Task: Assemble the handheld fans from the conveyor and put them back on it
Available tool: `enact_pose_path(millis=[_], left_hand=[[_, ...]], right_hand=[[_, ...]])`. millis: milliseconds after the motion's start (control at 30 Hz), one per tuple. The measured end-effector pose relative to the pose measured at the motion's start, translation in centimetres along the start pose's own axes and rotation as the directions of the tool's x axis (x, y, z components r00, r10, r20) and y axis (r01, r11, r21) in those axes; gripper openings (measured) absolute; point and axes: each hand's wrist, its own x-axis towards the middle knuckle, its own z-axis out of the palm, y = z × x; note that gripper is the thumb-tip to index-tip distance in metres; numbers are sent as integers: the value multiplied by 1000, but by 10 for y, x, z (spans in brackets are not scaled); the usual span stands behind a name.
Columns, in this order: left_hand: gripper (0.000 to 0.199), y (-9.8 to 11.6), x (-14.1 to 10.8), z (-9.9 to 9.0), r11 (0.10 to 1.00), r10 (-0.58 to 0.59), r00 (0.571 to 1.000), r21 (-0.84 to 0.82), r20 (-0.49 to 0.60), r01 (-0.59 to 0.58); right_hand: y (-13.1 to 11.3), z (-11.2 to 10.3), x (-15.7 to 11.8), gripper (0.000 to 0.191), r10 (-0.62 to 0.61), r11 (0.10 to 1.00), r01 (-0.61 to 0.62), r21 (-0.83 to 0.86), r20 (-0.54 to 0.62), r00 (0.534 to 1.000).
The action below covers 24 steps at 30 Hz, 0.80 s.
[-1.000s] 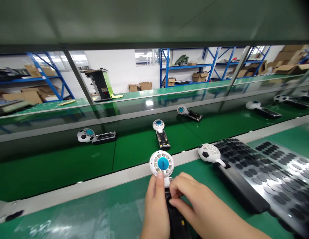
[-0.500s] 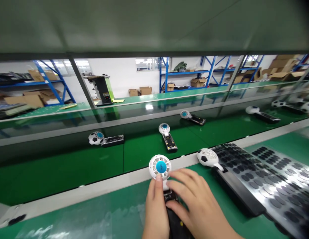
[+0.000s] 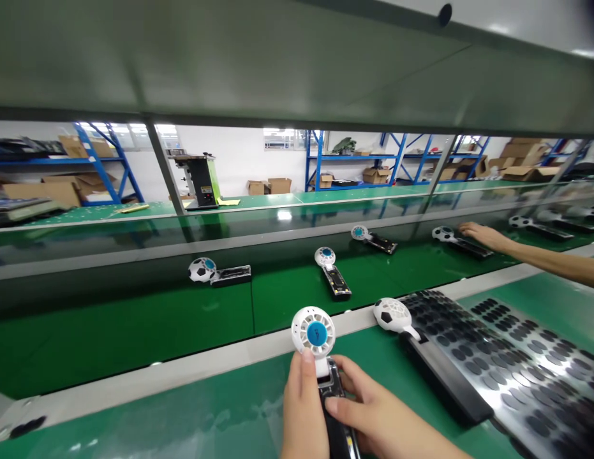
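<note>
"What's held?"

"Left hand and right hand both grip a black-handled device with a round white slotted head, blue-centred, over the green worktop."

"Beside it?"

"A white-and-black football-patterned device with black handle, lying to the right."

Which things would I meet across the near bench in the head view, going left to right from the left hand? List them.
Left hand → right hand → black device with football-patterned head → sheets of dark discs. Held device overlaps both hands, so left out.
</note>
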Motion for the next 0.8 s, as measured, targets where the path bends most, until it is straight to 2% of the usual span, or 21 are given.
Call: enact_pose_path(millis=[100, 167, 233, 300, 400, 500, 600, 700, 800], left_hand=[[51, 1, -3, 1, 999, 17, 999, 38, -51, -15], [50, 6, -4, 2, 997, 11, 996, 71, -85, -5], [49, 14, -4, 3, 995, 40, 991, 96, -131, -27], [47, 20, 0, 2, 988, 145, 965, 75, -219, -131], [46, 20, 12, -1, 960, 273, 893, 49, -357, -274], [46, 9, 22, -3, 963, 268, 883, 75, -385, -260], [46, 1, 21, -3, 965, 261, 895, 66, -363, -255], [39, 5, 11, -2, 974, 225, 915, 48, -334, -222], [32, 13, 3, -1, 987, 158, 954, 27, -253, -157]], right_hand=[[-1, 2, -2, 37, -95, 995, 95, 2, -14, 995], [-9, 3, -3, 35, -146, 989, 146, -26, 6, 989], [-23, 2, 2, 33, -172, 977, 172, -127, 14, 985], [-41, -2, 20, 30, -199, 946, 179, -272, -47, 979], [-68, -18, 73, 28, -258, 886, 148, -439, -201, 945], [-89, -43, 129, 30, -297, 815, 62, -576, -324, 898], [-95, -70, 157, 33, -319, 727, -99, -679, -463, 827], [-88, -92, 156, 32, -302, 638, -275, -719, -562, 770], [-83, -100, 136, 32, -316, 546, -346, -763, -570, 758]])
